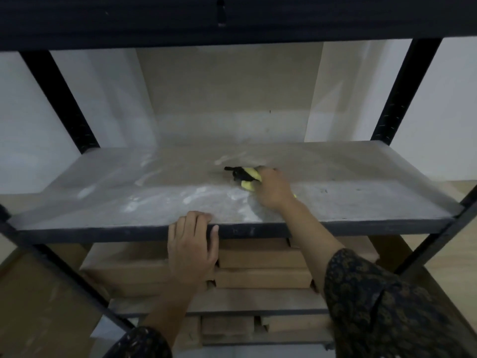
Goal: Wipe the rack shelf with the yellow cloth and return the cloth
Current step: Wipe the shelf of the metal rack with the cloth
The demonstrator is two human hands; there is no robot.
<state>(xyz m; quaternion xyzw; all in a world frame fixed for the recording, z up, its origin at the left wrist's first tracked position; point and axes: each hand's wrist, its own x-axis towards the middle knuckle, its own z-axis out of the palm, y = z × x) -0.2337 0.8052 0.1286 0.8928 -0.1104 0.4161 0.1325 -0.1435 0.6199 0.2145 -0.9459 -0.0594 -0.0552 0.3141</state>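
A dusty grey rack shelf (154, 187) with a black front edge fills the middle of the view. My right hand (272, 188) reaches over it and grips the yellow cloth (249, 178), which has black parts and lies bunched on the shelf right of centre. Most of the cloth is hidden under my fingers. My left hand (192, 244) holds the shelf's front edge, fingers curled over the top and thumb on the black rim. White dust smears mark the shelf surface left of and in front of the cloth.
Black metal uprights (59, 99) (405, 91) frame the rack, and a dark upper shelf (232, 19) hangs close overhead. Stacked cardboard boxes (263, 264) fill the lower shelves. A pale wall stands behind.
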